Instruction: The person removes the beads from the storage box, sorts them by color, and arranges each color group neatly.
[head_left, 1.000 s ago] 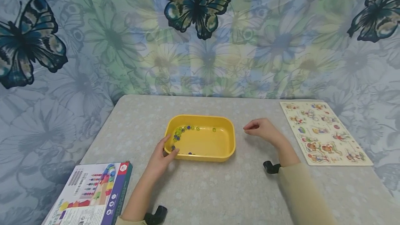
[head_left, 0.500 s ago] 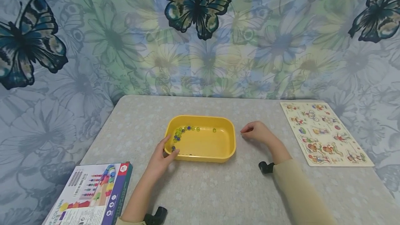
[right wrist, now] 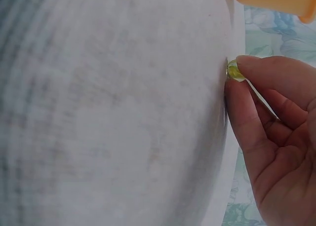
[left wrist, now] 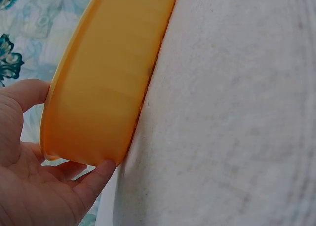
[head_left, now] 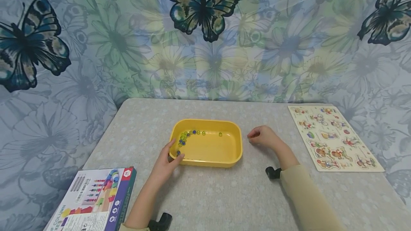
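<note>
A shallow yellow plastic tray (head_left: 212,149) stands on the table. Several small glass marbles (head_left: 183,138), yellow-green and blue, lie in it, mostly along its left and back walls; a lone one (head_left: 220,134) sits toward the back right. My left hand (head_left: 165,161) grips the tray's left end, thumb on the rim and fingers against the outer wall, as the left wrist view (left wrist: 59,171) shows. To the right of the tray, my right hand (head_left: 264,136) pinches a yellow-green marble (right wrist: 234,70) between thumb and finger, down at the tabletop.
A flat board with small cartoon pictures (head_left: 334,138) lies at the table's right. On the left near side is a printed toy box (head_left: 93,199). A butterfly-patterned cloth (head_left: 205,63) hangs behind the table's back edge.
My right hand has shifted slightly left and down, nearer the tray, then stayed there over the last half second. My left hand keeps its grip on the tray.
</note>
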Demonstrator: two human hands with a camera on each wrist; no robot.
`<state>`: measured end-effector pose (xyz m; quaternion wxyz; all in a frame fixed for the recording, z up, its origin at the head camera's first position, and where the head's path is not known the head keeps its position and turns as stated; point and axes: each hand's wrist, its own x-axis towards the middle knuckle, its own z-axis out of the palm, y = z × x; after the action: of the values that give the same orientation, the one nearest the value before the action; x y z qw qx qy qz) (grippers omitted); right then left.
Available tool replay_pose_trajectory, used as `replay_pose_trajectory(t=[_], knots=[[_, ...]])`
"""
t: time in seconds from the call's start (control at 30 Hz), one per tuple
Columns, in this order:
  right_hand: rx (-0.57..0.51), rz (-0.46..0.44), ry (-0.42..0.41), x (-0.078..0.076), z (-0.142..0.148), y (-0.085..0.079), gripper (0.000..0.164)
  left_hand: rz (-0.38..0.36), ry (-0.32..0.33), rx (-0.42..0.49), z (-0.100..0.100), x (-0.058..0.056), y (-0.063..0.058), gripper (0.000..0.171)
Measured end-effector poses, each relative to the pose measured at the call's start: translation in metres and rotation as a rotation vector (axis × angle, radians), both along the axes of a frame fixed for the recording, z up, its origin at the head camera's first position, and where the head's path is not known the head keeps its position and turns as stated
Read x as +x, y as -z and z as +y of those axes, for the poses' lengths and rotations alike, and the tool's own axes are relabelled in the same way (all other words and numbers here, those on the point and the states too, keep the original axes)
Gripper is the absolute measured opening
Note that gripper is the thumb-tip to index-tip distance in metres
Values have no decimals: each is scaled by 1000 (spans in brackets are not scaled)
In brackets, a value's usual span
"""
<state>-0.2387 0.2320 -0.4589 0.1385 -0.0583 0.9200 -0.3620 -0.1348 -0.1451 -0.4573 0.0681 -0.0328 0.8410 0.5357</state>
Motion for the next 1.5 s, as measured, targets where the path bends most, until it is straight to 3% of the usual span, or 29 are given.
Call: replay_pose_trajectory(t=[0.47, 0.8, 0.93, 1.1, 1.33, 1.5], knots=[[4, 39, 36, 6, 1, -8, 21, 1, 3, -27, 2, 2, -4, 74], [-88, 130, -10, 12, -12, -43, 32, 13, 18, -34, 2, 3, -6, 74], [-176, 122, -58, 17, -29, -57, 32, 15, 18, -31, 2, 3, -4, 74], [-255, 44, -177, 18, -49, -64, 31, 15, 17, -32, 2, 3, -3, 74], [-246, -78, -393, 13, -75, -55, 33, 14, 7, -31, 1, 3, -3, 75], [-173, -147, -470, 13, -94, -48, 30, 1, 3, -36, 1, 3, -2, 76]])
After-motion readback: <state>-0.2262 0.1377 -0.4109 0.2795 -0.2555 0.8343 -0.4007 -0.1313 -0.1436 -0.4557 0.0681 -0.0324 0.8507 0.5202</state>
